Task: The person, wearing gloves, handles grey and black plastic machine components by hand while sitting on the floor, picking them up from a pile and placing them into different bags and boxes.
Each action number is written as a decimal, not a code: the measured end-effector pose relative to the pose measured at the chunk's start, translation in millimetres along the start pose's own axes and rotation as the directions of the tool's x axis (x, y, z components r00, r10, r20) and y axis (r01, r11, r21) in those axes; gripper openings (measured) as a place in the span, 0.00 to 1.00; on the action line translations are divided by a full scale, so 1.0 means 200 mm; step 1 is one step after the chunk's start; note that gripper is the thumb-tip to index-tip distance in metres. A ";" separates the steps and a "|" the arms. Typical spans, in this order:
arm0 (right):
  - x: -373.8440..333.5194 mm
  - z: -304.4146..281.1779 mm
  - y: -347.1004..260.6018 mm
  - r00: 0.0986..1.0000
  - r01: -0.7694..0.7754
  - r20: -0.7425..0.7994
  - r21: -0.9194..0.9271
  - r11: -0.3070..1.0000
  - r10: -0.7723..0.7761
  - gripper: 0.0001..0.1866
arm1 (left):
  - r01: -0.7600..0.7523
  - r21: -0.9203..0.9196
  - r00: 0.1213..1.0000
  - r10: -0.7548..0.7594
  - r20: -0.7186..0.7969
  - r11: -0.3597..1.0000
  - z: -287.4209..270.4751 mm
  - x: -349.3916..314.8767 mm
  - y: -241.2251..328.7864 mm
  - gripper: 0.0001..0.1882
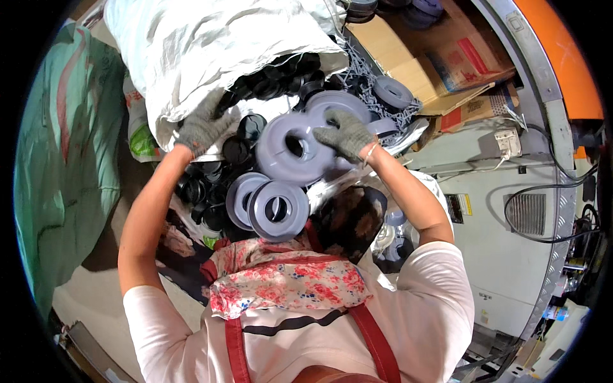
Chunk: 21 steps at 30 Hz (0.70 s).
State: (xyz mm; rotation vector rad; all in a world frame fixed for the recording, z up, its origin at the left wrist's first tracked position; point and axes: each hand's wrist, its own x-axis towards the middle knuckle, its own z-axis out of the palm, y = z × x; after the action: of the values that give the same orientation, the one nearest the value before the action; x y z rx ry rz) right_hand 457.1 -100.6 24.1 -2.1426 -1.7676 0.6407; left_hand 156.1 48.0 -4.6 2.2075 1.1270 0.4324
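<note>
My right hand (346,134), in a grey knitted glove, grips the edge of a large grey plastic ring (278,156). Another wide grey ring (338,101) lies just beyond that hand. My left hand (203,129), gloved alike, is at the mouth of a white woven sack (217,48); its fingers are spread, with the thumb apart. Black round plastic caps (271,83) fill the sack's mouth and spill out below my left hand. Nearer to me, a flanged grey ring (279,210) overlaps a similar ring (237,198).
A green woven sack (76,153) stands at the left. Grey plastic shavings (357,67) and an open cardboard box (440,64) lie at the far right. Beside my right arm is a pale machine cabinet (491,242) with a socket (507,142) and black cable (511,198).
</note>
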 end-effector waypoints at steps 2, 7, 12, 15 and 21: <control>-0.05 -0.07 -0.17 0.995 -0.037 0.102 0.121 0.992 0.024 0.25 | 0.026 -0.201 0.996 -0.008 0.090 0.979 0.02 -0.21 -0.01 0.38; 0.18 -0.20 0.39 0.940 -0.283 -0.232 -0.119 0.952 0.250 0.26 | 0.296 -0.438 0.927 -0.144 0.347 0.849 0.19 -0.45 0.01 0.38; 0.21 -0.04 0.88 0.899 -0.364 0.001 -0.557 0.747 0.438 0.34 | 0.352 -0.210 0.876 -0.242 0.417 0.912 0.29 -0.42 -0.01 0.32; 0.32 -0.10 0.58 0.888 -0.433 -0.058 -0.441 0.786 0.457 0.30 | 0.389 -0.238 0.869 -0.268 0.416 0.890 0.29 -0.44 0.00 0.33; 0.80 0.10 0.70 0.986 -0.077 0.125 -0.252 0.965 0.111 0.29 | 0.401 -0.062 0.757 -0.293 0.584 0.914 0.24 -0.36 0.15 0.51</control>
State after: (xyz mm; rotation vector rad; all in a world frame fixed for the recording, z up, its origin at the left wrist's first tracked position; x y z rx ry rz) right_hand 589.9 25.2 -85.3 -2.4129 -1.9154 0.6351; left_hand 157.6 -42.3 -21.6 1.7249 1.0719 -0.2676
